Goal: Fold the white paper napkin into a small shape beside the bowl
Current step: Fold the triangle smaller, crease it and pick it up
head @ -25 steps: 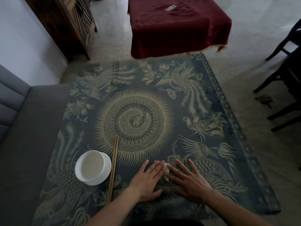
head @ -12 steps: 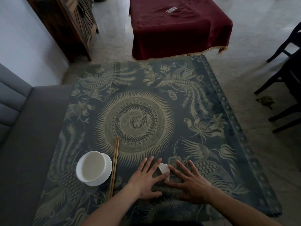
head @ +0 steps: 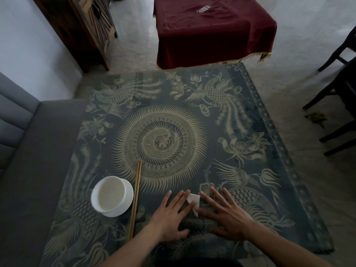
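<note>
Head view. A white paper napkin (head: 193,202), already reduced to a small angular shape, lies on the patterned tabletop (head: 250,170) near its front edge, between the two hands. The left hand (head: 169,218) lies flat with fingers straight and spread, its fingertips resting on the napkin's left edge. The right hand (head: 225,214) is likewise flat and spread wide, palm down, its index finger and thumb touching the napkin's right side; neither hand curls around anything. To the left of the hands, well apart from the napkin, a white bowl (head: 108,194) stands on a white saucer (head: 123,205). A pair of wooden chopsticks (head: 135,199) lies lengthwise just beside the saucer's right rim, between bowl and left hand. Beyond the tabletop: a second table under a dark red cloth (head: 213,31), a dark wooden cabinet (head: 84,26), a grey sofa (head: 25,151) at left, and dark chair legs (head: 335,93) at right.
</note>
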A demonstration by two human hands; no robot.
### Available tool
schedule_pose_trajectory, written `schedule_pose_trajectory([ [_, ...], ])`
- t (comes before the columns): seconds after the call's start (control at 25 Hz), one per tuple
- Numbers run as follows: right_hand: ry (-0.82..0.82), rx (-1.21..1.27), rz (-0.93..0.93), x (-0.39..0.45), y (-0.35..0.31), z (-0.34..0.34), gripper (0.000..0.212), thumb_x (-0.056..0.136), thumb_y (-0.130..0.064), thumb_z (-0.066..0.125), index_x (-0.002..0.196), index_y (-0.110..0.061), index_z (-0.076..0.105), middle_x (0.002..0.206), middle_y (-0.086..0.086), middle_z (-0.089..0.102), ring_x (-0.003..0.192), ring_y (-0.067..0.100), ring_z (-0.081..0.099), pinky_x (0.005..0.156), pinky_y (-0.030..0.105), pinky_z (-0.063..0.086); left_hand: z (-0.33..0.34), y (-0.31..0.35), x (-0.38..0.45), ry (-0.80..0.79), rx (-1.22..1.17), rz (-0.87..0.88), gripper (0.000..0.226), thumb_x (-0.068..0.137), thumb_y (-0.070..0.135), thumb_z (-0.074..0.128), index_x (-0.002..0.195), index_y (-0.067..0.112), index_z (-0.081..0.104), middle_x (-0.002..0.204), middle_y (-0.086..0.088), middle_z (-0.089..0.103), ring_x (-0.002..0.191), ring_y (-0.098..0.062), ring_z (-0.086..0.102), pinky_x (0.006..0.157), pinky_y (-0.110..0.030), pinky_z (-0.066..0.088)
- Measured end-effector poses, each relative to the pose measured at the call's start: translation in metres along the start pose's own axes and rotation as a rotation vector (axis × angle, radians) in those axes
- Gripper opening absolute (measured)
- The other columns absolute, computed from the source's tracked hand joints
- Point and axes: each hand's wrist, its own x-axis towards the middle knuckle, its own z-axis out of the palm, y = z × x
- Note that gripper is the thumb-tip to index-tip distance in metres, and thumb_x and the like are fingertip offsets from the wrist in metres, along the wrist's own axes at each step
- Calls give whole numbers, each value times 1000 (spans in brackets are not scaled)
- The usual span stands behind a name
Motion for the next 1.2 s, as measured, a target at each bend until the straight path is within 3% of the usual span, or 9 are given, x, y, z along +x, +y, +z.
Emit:
schedule_pose_trajectory([
  [0.32, -73, -60, -31, 1, -2, -7, 68, 90, -67, 41, 151, -45, 20, 161, -3, 18, 143, 41, 18, 104, 64, -2, -1, -3, 1, 23, -9, 18, 88, 86, 68, 39, 148, 47, -21, 154, -6, -39, 141, -24, -38, 109, -50, -29],
  [0.48, -125, -59, -58, 1, -2, -14, 64, 88, -69, 41, 147, -52, 23, 161, -1, 20, 142, 42, 18, 103, 63, -1, -3, -11, 1, 15, -24, 33, 83, 83, 73, 40, 144, 60, -15, 154, -7, -41, 135, -37, -43, 112, -53, -23],
  [0.64, -167, -50, -37, 3, 0, -15, 65, 87, -70, 40, 147, -55, 18, 163, 6, 8, 144, 43, 9, 108, 73, 4, -8, -12, 1, -9, -22, 55, 83, 80, 73, 43, 145, 60, -8, 155, -8, -39, 135, -41, -42, 112, -56, -22],
  [0.72, -143, -12, -68, 6, 3, -14, 66, 87, -70, 36, 145, -60, 9, 162, 7, -11, 144, 41, -11, 106, 69, -5, -10, -12, -1, 6, -27, 70, 83, 77, 74, 40, 146, 59, -3, 156, -7, -37, 136, -39, -41, 110, -56, -25],
  [0.8, -131, 98, -27, 7, -1, -18, 62, 87, -71, 32, 144, -62, 9, 163, 4, -12, 145, 35, -14, 109, 64, -7, -12, -13, -3, 88, -95, 23, 78, 77, 73, 37, 148, 55, 10, 162, -4, -23, 143, -31, -30, 113, -53, -20],
  [0.88, 3, 237, 131, 13, -12, -21, 56, 89, -69, 36, 143, -53, 31, 161, 2, 22, 144, 28, 25, 112, 55, 22, -16, -11, -2, 247, -232, -110, 65, 85, 64, 43, 145, 41, 35, 161, -2, 22, 148, -25, 11, 120, -49, 9],
  [0.96, 159, 350, 360, 27, -23, -25, 52, 91, -59, 47, 138, -38, 45, 142, -7, 47, 125, 19, 50, 97, 37, 41, -24, -8, 9, 379, -333, -260, 45, 93, 53, 50, 130, 29, 55, 130, 5, 52, 126, -18, 43, 105, -37, 34],
  [1.04, 187, 395, 518, 45, -31, -27, 47, 91, -49, 56, 133, -32, 51, 131, -9, 53, 119, 16, 50, 92, 34, 41, -34, -4, 23, 401, -382, -375, 33, 93, 46, 57, 121, 29, 62, 116, 9, 55, 115, -15, 46, 96, -31, 35],
  [1.2, 109, 349, 592, 64, -33, -28, 33, 89, -46, 60, 117, -29, 58, 123, -9, 55, 118, 16, 46, 94, 36, 41, -41, -4, 41, 315, -370, -463, 20, 90, 36, 62, 108, 29, 62, 110, 5, 52, 110, -19, 46, 89, -35, 35],
])
